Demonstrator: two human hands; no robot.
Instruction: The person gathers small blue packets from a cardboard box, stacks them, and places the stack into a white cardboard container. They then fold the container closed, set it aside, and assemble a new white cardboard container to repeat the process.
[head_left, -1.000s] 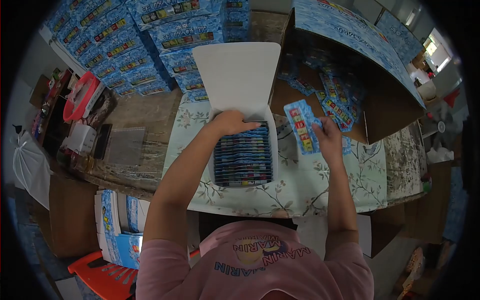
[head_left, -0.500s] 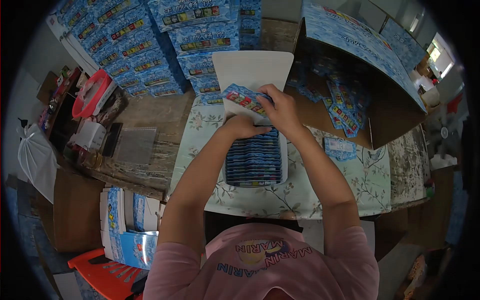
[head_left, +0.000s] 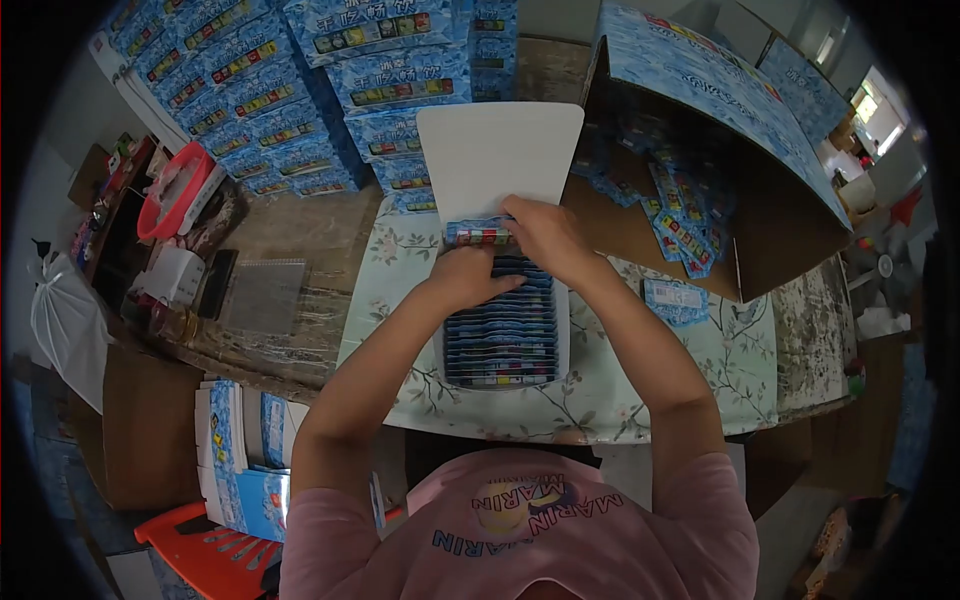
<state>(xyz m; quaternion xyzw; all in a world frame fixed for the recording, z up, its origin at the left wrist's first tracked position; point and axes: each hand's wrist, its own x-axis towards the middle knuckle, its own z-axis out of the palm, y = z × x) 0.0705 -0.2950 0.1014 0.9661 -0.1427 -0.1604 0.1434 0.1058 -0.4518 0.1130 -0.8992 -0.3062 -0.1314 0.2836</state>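
The packet [head_left: 478, 235] sits edge-up at the far end of the white box [head_left: 563, 340], just below its raised lid [head_left: 500, 160], pinched in the right hand [head_left: 545, 238]. The left hand [head_left: 470, 275] presses flat on the packed row [head_left: 500, 335]. Pushed in crooked, it could buckle or jam against its neighbours. It is flat, blue, with coloured squares.

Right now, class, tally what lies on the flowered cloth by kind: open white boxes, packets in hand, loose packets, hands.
Open white box: 1
Packet in hand: 1
Loose packet: 1
Hands, left hand and right hand: 2
Total: 5
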